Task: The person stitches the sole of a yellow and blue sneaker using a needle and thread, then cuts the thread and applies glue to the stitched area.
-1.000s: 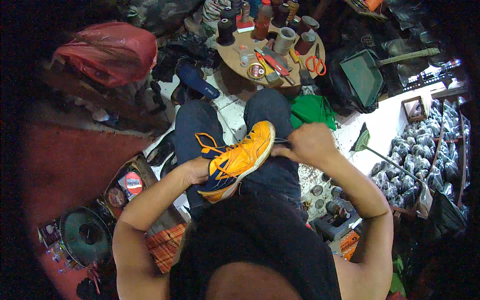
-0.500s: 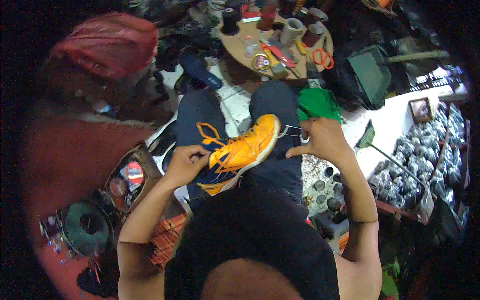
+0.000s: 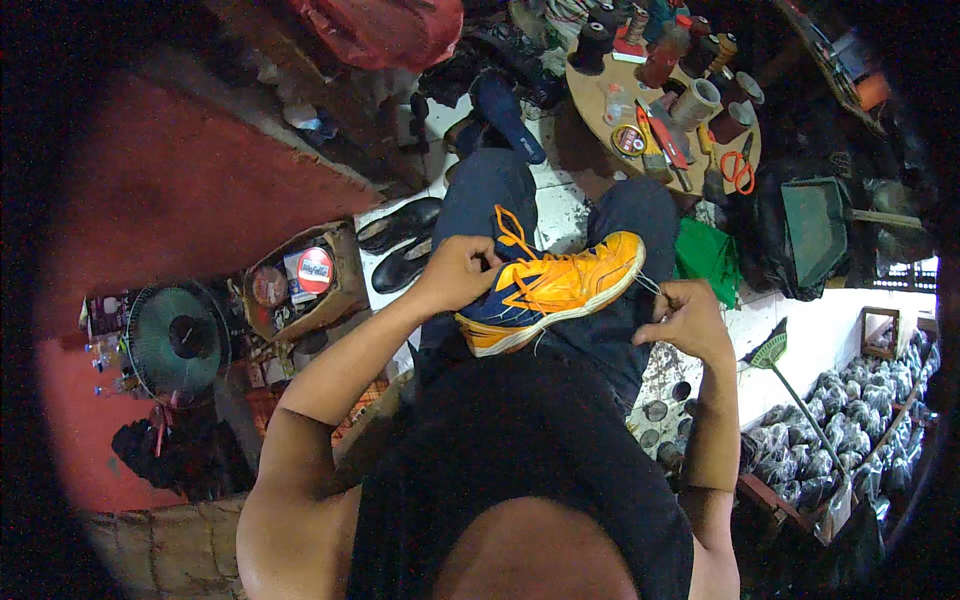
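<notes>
Dark trousers (image 3: 495, 190) are forming a lap. Orange shoe (image 3: 560, 285) is lying across it between both hands, toe pointing right. Left hand (image 3: 460, 272) is gripping the shoe's collar, fingers closing at the opening; shoe is extending rightward from it. Right hand (image 3: 690, 318) is curling its fingers on white thread (image 3: 647, 284), thumb standing apart; shoe's toe is sitting just left of it, thread bridging the gap.
</notes>
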{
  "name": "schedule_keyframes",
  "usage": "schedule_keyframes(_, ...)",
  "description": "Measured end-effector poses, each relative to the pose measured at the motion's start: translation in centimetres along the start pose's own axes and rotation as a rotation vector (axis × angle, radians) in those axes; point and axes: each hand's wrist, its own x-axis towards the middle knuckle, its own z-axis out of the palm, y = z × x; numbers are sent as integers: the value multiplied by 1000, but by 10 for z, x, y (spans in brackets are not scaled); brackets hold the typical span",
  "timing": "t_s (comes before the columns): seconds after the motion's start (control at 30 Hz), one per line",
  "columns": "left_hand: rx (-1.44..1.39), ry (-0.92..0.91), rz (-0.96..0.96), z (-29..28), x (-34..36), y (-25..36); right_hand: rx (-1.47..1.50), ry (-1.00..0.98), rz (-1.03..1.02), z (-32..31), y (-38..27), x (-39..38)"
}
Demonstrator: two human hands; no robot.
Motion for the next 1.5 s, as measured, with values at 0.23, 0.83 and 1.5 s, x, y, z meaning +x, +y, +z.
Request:
schedule_keyframes(0.23, -18, -75, -79, -31, -7, 2, 1701, 526, -376, -32, 106, -33)
schedule_keyframes(0.83, -157, -57, -17, -13, -16, 7, 1876, 656, 18, 62, -20, -22)
schedule_keyframes(1.5, 352, 152, 153, -44, -67, -121, 646, 660, 164, 89, -45, 35)
